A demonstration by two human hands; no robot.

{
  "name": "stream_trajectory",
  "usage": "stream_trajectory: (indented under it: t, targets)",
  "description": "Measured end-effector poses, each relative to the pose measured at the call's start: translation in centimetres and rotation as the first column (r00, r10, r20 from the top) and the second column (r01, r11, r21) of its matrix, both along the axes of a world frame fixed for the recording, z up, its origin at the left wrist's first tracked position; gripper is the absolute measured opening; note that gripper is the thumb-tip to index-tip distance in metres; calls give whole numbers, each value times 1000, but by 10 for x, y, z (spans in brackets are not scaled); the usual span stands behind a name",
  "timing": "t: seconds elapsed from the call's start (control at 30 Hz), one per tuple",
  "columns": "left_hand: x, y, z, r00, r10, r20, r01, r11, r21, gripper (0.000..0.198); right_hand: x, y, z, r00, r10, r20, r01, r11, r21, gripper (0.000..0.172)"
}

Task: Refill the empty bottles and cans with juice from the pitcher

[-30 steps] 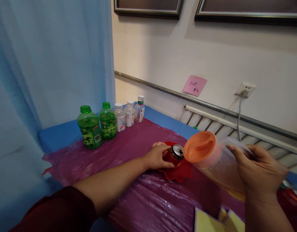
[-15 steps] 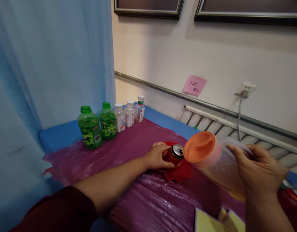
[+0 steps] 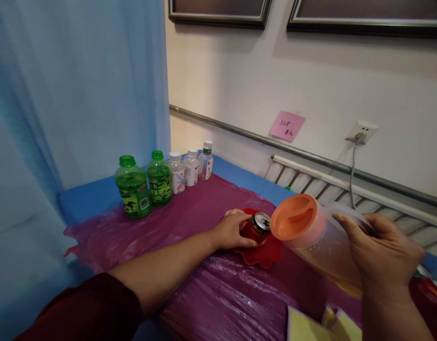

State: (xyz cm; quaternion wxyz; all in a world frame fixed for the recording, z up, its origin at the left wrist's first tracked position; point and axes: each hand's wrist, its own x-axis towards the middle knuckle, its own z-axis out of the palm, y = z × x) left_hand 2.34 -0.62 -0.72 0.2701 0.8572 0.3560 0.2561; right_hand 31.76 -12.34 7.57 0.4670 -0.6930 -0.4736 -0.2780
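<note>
A red drink can [image 3: 256,233] with an opened silver top stands on a wavy-edged red mat [image 3: 263,258]. My left hand [image 3: 234,229] is wrapped round its left side. On the right, my right hand [image 3: 385,246] grips the handle of a translucent plastic pitcher [image 3: 332,246] with an orange lid [image 3: 295,215]. The pitcher is tipped to the left, its lid close beside the can's top. Liquid shows along its lower side. Whether any stream runs into the can, I cannot tell.
Two green bottles [image 3: 133,192] and several clear, white-capped bottles [image 3: 177,175] line the back left of the purple plastic sheet [image 3: 200,279]. Yellow card pieces [image 3: 311,327] lie at the front. Behind are a radiator [image 3: 311,182], a socket with a cord [image 3: 361,132] and a pink note [image 3: 287,125].
Almost nothing differs. The view has shifted very slightly; both hands keep their hold on the can and the tilted pitcher.
</note>
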Motion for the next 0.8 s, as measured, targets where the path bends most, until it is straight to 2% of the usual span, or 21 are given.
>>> stream_trajectory:
  t: [0.27,0.8]
  targets:
    - [-1,1,-2,1000,-9,-1,9,1000,7,78,2,-1,-1,1000,3,4,-3,1000,-29,56]
    - [0,0,0,1000,-3,-4,3,1000,-5,76,1,-1,0,1000,-20,8,20,1000,-3,59]
